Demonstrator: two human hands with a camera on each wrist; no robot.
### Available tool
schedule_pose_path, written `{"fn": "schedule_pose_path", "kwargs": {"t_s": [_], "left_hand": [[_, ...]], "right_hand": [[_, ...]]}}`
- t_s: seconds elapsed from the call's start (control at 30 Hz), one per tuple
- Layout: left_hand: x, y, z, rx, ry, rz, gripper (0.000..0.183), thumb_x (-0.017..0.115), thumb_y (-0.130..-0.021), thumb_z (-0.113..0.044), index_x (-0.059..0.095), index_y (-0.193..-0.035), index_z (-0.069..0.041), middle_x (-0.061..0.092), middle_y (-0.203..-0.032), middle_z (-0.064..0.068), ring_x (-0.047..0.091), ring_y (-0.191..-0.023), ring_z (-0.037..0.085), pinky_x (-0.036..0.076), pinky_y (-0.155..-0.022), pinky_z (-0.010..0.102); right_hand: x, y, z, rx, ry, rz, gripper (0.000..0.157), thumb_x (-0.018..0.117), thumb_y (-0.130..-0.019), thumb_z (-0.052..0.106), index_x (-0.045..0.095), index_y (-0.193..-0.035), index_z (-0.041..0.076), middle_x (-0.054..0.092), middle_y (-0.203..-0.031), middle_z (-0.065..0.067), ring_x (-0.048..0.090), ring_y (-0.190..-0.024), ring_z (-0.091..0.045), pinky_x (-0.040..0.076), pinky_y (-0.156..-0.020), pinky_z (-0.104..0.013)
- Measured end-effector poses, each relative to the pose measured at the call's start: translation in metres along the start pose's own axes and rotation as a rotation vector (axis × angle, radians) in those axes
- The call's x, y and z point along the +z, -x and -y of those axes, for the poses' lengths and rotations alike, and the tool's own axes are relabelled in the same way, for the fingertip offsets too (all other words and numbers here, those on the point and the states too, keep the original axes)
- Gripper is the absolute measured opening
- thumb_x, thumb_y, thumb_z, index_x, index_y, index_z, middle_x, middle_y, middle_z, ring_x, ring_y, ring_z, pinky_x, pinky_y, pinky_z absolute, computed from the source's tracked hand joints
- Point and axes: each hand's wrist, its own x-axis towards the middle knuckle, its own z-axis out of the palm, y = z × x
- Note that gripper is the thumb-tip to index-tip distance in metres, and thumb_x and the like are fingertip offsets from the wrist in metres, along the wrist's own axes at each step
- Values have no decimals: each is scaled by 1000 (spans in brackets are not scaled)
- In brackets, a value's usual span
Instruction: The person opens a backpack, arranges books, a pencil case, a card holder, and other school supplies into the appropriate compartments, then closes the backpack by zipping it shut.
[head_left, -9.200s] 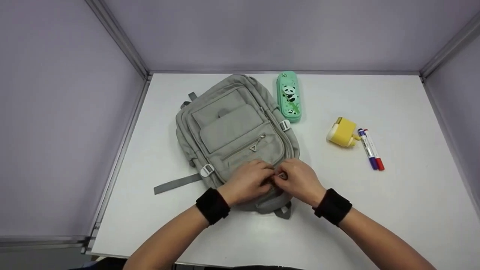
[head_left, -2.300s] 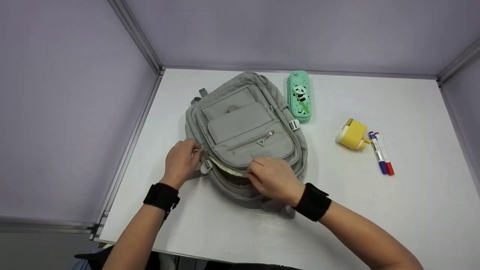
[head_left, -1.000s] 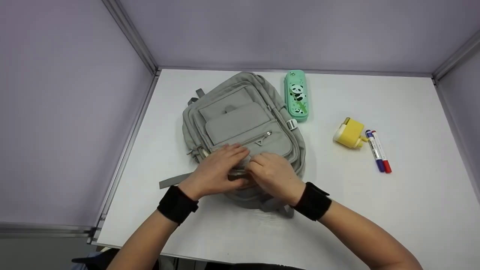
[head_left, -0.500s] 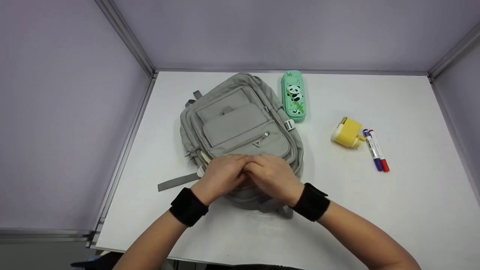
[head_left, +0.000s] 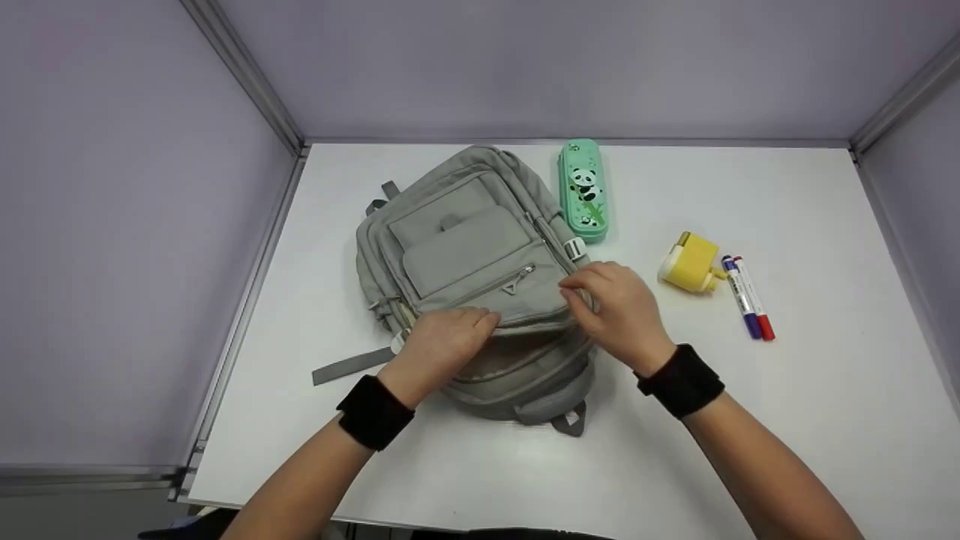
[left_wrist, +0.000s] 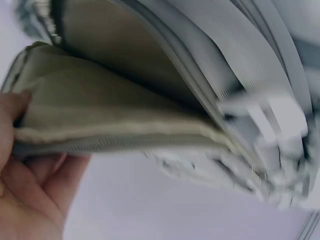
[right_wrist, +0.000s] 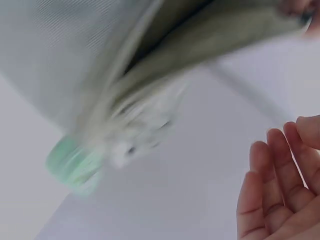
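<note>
A grey backpack point(head_left: 465, 247) lies on the white table, its unzipped compartment point(head_left: 517, 349) gaping at the near end. With thumb inside and fingers outside, my left hand point(head_left: 442, 341) pinches the edge of the front panel and holds it up. The left wrist view shows this panel's beige lining point(left_wrist: 95, 95) and the left hand point(left_wrist: 35, 185) gripping its rim. My right hand point(head_left: 622, 311) hovers by the bag's right edge, holding nothing; in the right wrist view the right hand point(right_wrist: 280, 185) has relaxed, slightly bent fingers, apart from the cloth.
A green panda pencil case point(head_left: 583, 187) lies against the backpack's upper right side. Farther right are a yellow and white pencil sharpener-like object point(head_left: 690, 262), a blue marker point(head_left: 742, 296) and a red marker point(head_left: 754, 296). A loose grey strap point(head_left: 352, 366) extends left from the bag.
The compartment at the near end, closed at first, now gapes. The left hand went to the left side, then back to the middle rim. The right hand has let go and moved right.
</note>
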Motion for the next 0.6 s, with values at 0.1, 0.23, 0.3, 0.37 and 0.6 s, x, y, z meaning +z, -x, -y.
{"fn": "schedule_pose_path", "kwargs": {"t_s": [0.1, 0.23, 0.3, 0.37, 0.6], "left_hand": [[1, 1, 1, 61, -22, 3, 26, 68, -92, 0, 68, -117, -7, 71, -104, 3, 70, -92, 17, 57, -69, 29], [4, 1, -4, 50, -32, 98, 30, 67, -94, -2, 69, -123, -7, 71, -109, 4, 69, -99, 21, 57, -77, 32], [6, 2, -7, 19, -25, 143, 32, 67, -95, -4, 69, -126, -7, 72, -113, 7, 69, -101, 23, 58, -78, 34], [7, 2, -9, -20, -12, 172, 31, 67, -95, -6, 69, -126, -6, 72, -113, 8, 69, -101, 25, 59, -75, 36], [5, 3, -6, -126, 81, 94, 19, 71, -91, -6, 68, -110, -6, 73, -96, 6, 71, -81, 22, 57, -58, 36]], "right_hand": [[-13, 8, -29, 125, 66, -3, 9, 72, -93, 9, 76, -101, 9, 72, -96, -6, 65, -90, -29, 49, -80, -43], [-29, 19, -71, 300, 170, 36, 20, 74, -92, 13, 73, -109, 3, 71, -105, -15, 62, -101, -38, 46, -88, -51], [-37, 25, -90, 394, 206, 94, 35, 75, -91, 16, 69, -121, 0, 66, -119, -21, 57, -115, -43, 42, -98, -57], [-45, 30, -109, 478, 219, 170, 55, 77, -89, 20, 60, -135, -3, 58, -134, -27, 49, -127, -48, 36, -105, -61], [-60, 41, -154, 643, 221, 398, 103, 81, -84, 34, 23, -158, -6, 25, -156, -39, 22, -143, -57, 16, -116, -66]]}}
